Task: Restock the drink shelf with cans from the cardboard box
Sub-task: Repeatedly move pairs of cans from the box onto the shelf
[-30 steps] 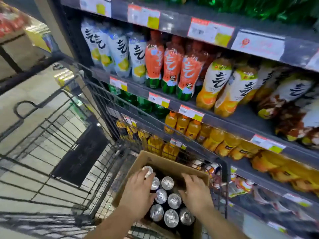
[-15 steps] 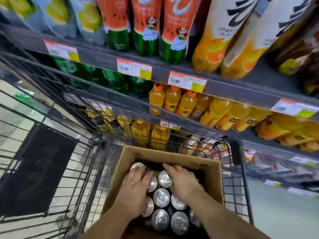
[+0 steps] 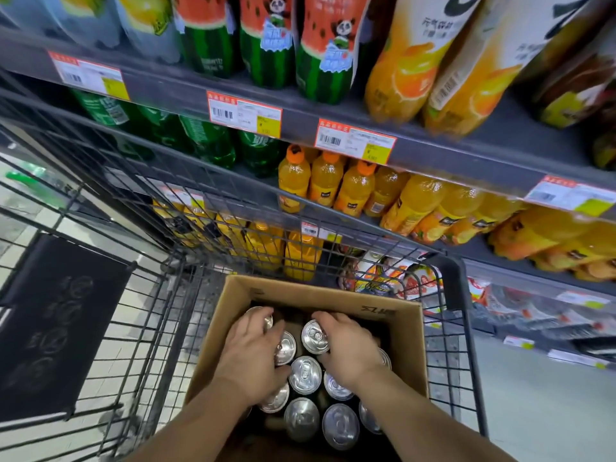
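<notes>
Both hands have stayed down in the cardboard box [image 3: 320, 296] over the past second while the head camera has tipped closer, so the pick is still being set up and no can has left for the drink shelf [image 3: 433, 151]. Seen from the head, the left hand [image 3: 253, 355] curls over the cans [image 3: 305, 375] at the box's far-left corner and the right hand [image 3: 350, 348] wraps a can beside the centre one, fingers [image 3: 325, 316] bent round their rims, though I cannot tell whether either grasp is firmly closed. Box and cans sit in the wire cart [image 3: 446, 328], below the orange bottles [image 3: 325, 181].
</notes>
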Demonstrator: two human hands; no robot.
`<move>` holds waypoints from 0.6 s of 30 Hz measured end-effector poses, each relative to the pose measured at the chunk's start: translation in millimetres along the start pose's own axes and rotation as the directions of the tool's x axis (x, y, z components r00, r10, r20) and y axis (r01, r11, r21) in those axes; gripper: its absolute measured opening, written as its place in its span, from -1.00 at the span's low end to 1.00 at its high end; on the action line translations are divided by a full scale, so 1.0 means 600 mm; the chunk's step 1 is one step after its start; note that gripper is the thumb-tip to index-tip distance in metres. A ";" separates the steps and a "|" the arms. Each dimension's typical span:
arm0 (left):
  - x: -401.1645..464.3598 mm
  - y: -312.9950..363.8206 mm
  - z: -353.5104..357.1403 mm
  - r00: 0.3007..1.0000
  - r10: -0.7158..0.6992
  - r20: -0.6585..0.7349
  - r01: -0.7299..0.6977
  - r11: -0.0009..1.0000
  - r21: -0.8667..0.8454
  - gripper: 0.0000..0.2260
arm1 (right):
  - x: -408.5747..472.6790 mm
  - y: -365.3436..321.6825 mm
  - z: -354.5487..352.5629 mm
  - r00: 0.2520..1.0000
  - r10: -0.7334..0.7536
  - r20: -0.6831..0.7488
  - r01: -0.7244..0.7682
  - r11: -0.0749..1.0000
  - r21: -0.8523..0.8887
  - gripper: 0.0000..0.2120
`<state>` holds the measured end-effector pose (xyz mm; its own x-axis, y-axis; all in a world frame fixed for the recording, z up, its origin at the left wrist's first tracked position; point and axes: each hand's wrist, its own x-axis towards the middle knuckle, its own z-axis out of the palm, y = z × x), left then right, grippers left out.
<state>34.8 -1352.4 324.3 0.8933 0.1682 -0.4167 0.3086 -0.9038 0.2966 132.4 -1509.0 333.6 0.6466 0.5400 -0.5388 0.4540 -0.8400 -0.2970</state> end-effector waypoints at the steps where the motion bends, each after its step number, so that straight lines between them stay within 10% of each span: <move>1: 0.003 0.002 0.000 1.000 -0.005 -0.001 0.005 1.000 0.002 -0.27 | -0.002 0.000 -0.001 1.000 -0.004 -0.011 0.004 1.000 0.003 -0.36; 18: 0.000 0.001 -0.036 0.997 0.076 -0.012 -0.075 0.997 0.027 -0.46 | -0.053 0.005 -0.048 0.997 0.001 -0.076 0.003 0.998 0.057 -0.33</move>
<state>41.9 -1344.4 343.0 0.9180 0.1043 -0.3826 0.2317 -0.9240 0.3041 130.9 -1526.9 372.4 0.6918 0.5412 -0.4781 0.4199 -0.8401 -0.3434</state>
